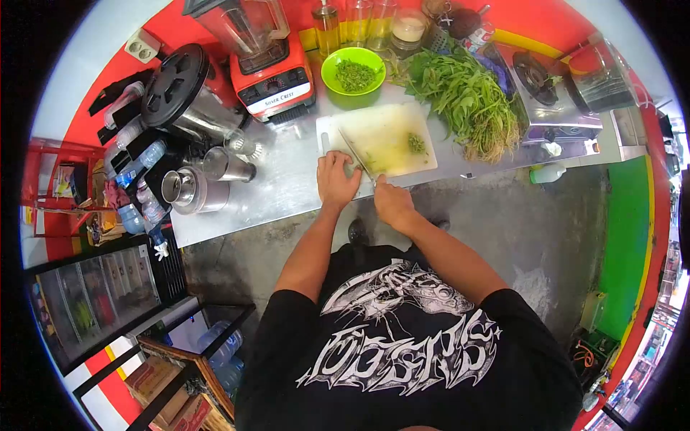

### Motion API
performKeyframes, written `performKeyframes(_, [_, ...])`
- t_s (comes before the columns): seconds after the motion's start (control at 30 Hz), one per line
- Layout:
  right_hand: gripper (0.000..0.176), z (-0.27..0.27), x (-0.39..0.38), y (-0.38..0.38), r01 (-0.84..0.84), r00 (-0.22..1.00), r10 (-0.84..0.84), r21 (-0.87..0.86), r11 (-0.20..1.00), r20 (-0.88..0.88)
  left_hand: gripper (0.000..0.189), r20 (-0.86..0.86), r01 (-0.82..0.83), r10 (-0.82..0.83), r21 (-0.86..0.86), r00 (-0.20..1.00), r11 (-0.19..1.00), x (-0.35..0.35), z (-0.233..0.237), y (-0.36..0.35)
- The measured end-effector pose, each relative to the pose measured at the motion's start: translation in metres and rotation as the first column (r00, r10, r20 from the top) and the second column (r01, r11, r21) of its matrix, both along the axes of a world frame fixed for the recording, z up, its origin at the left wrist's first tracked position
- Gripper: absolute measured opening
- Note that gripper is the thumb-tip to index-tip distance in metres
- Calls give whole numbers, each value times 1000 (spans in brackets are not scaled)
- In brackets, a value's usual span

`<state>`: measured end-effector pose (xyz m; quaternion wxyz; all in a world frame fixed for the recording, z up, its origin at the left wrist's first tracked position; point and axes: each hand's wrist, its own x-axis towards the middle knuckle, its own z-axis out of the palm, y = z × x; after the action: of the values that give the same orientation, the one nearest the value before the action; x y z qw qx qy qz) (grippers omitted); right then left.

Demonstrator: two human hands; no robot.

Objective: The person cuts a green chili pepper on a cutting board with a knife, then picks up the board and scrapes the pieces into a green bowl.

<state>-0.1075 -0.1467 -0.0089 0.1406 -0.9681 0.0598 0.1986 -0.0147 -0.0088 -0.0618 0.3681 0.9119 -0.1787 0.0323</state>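
A white cutting board (388,118) lies on the steel counter, stained yellow-green. My right hand (394,204) is closed around the handle of a knife (354,151), whose blade points up and left over the board. At the board's lower left edge rests my left hand (338,179), beside the blade; whether its fingers hold anything is too small to tell. A small pile of chopped greens (416,144) sits on the board's right part. Behind the board stands a green bowl (332,80) with chopped greens inside. Leafy stems with roots (467,97) are heaped to the right.
On the counter (277,172) to the left stand a red blender (275,90), a large lidded steel pot (194,100) and metal cups (224,165). Oil bottles (327,30) line the back. A steel appliance (557,118) is at the right, with a spray bottle (548,173) near the edge.
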Motion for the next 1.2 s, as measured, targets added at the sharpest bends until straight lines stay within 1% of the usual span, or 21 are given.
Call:
performKeyframes(0.07, [27, 1, 2, 0, 47, 999, -45, 62, 997, -31, 26, 6, 5, -5, -7, 1000, 1000, 0, -1, -1])
performKeyframes(0.1, [27, -2, 2, 1, 48, 998, -46, 64, 997, -31, 26, 19, -2, 2, -10, 1000, 1000, 0, 0, -1])
performKeyframes(0.17, [24, -7, 3, 3, 115, 993, -112, 73, 991, -41, 25, 34, -7, 7, -14, 999, 1000, 0, 2, -2])
performKeyframes(0.2, [24, -6, 3, 3, 116, 993, -113, 73, 991, -41, 25, 43, -10, 10, -5, 999, 1000, 0, 1, -2])
performKeyframes(0.27, [30, -3, 3, 3, 97, 993, -92, 65, 993, -70, 26, 52, -15, 14, 2, 999, 1000, 0, 0, -2])
performKeyframes(0.4, [26, -5, 10, 3, 104, 994, -102, 59, 993, -38, 27, 22, -20, 19, 13, 1000, 1000, -1, 1, -3])
performKeyframes(0.47, [24, -10, 19, 2, 70, 997, -70, 31, 997, 10, 28, 25, -23, 23, 11, 999, 1000, 0, 1, -3])
performKeyframes(0.57, [23, 3, 25, 1, 59, 998, -59, 23, 998, -2, 28, 49, -18, 17, 3, 999, 1000, 1, 1, -1])
performKeyframes(0.67, [25, 2, 18, -2, 21, 1000, -22, 50, 999, 12, 28, 12, -26, 26, -12, 1000, 1000, -1, 4, -2])
performKeyframes(0.8, [28, 1, 6, 0, -1, 1000, 1, 7, 1000, -12, 26, 6, -29, 29, -3, 1000, 1000, -1, 3, -2])
performKeyframes(0.87, [26, 1, 2, 1, 19, 1000, -19, -2, 1000, -18, 26, -11, -31, 31, 11, 999, 999, 0, 2, -2])
performKeyframes(0.93, [26, -5, 1, 2, 32, 999, -32, 4, 999, -25, 26, 31, -20, 21, -10, 999, 1000, 0, 1, -1])
performKeyframes(1.03, [26, -4, 3, 4, 62, 998, -62, 19, 998, -24, 26, 33, 19, -19, -2, 999, 1000, 0, 2, 1])
performKeyframes(1.13, [26, -3, 4, 7, 86, 996, -85, 31, 996, -22, 29, 38, 9, -9, 1, 999, 1000, -1, 4, 0])
performKeyframes(1.2, [26, -6, 4, 6, 92, 995, -92, 30, 995, -25, 28, 27, 13, -13, 10, 1000, 1000, -1, 5, -1])
